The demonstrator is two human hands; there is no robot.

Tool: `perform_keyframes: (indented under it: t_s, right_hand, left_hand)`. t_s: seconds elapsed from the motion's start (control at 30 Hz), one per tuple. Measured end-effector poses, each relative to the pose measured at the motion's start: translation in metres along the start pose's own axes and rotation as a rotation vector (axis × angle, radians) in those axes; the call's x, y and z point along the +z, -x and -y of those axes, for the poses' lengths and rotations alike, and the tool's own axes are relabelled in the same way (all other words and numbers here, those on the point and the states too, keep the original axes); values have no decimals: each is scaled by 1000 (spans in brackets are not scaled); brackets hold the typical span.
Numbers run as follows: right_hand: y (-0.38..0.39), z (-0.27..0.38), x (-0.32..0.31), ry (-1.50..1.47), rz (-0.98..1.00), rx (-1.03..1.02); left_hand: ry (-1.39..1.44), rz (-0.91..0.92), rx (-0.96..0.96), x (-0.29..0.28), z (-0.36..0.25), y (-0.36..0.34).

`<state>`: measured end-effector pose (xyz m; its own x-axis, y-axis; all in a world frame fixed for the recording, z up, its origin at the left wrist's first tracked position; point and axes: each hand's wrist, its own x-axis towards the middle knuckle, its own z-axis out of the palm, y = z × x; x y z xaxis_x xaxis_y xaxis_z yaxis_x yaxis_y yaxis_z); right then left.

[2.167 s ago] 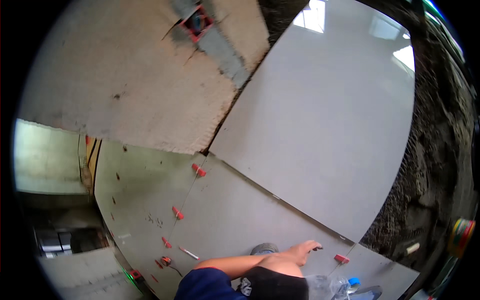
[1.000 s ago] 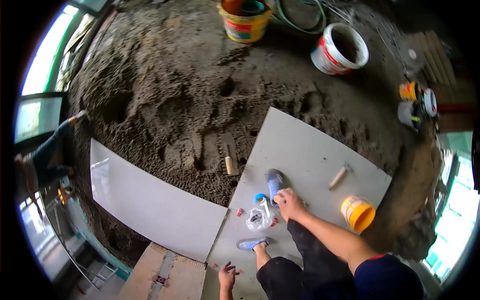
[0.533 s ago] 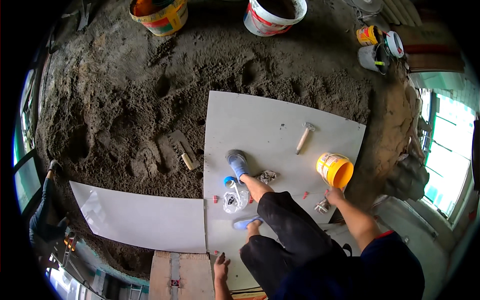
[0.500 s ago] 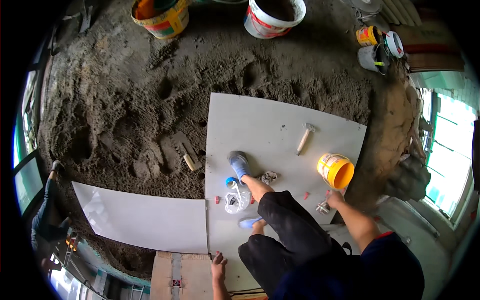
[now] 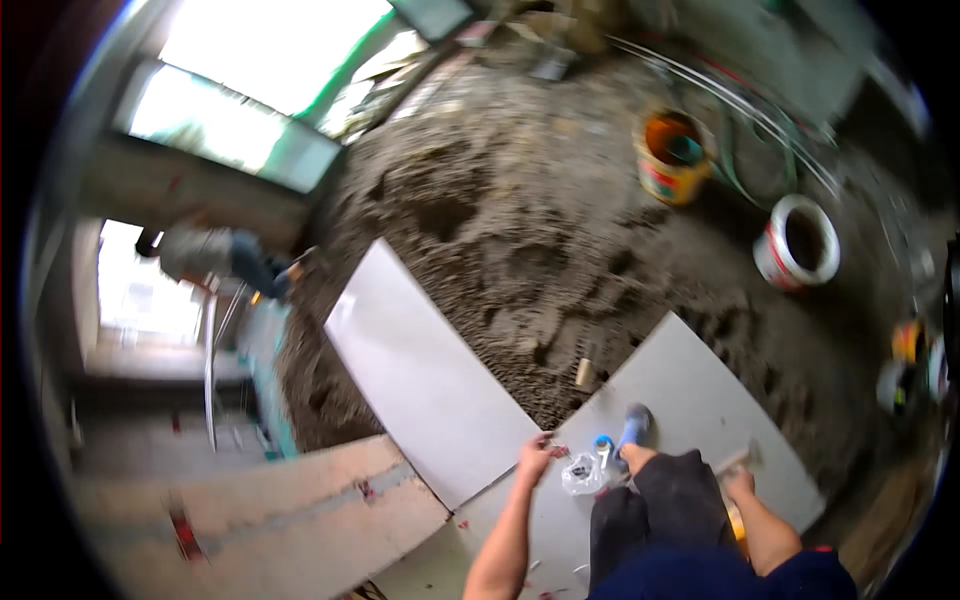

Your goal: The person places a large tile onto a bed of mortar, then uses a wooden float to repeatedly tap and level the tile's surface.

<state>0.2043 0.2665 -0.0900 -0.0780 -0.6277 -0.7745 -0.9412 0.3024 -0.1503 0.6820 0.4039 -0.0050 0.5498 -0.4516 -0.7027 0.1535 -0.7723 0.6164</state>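
Observation:
My left hand (image 5: 535, 458) is at the corner where the white tile (image 5: 430, 370) meets the grey tile (image 5: 690, 380), its fingers beside a small red clip (image 5: 560, 452). Blur hides whether those fingers grip anything. My right hand (image 5: 739, 484) is over the grey tile, at the handle of a mallet (image 5: 753, 453); whether it grips the handle cannot be made out. A clear plastic bag (image 5: 581, 475) and a blue-and-white roll (image 5: 603, 447) lie near my shoe (image 5: 637, 420). Part of a yellow bucket (image 5: 738, 524) shows behind my right forearm.
Rough grey mortar (image 5: 520, 260) spreads beyond the tiles, with a trowel (image 5: 584, 372) on it. A yellow bucket (image 5: 664, 175) and a white bucket (image 5: 795, 242) stand farther off. Another person (image 5: 225, 255) is at the far left. Pinkish boards (image 5: 290, 500) lie at lower left.
The whole view has swung left, and blur has increased. My left hand has moved forward to the tile corner. My right hand has left the clutter by the yellow bucket for the mallet.

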Motion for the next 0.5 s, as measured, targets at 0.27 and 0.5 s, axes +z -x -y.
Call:
perform_keyframes:
  t_s: [0.27, 0.5]
  right_hand:
    - [-77, -10, -33, 559, -89, -273]
    - [-90, 114, -42, 783, 46, -687]
  left_hand:
    - [91, -86, -310, 112, 178, 207]
    - [253, -313, -862, 235, 334, 429]
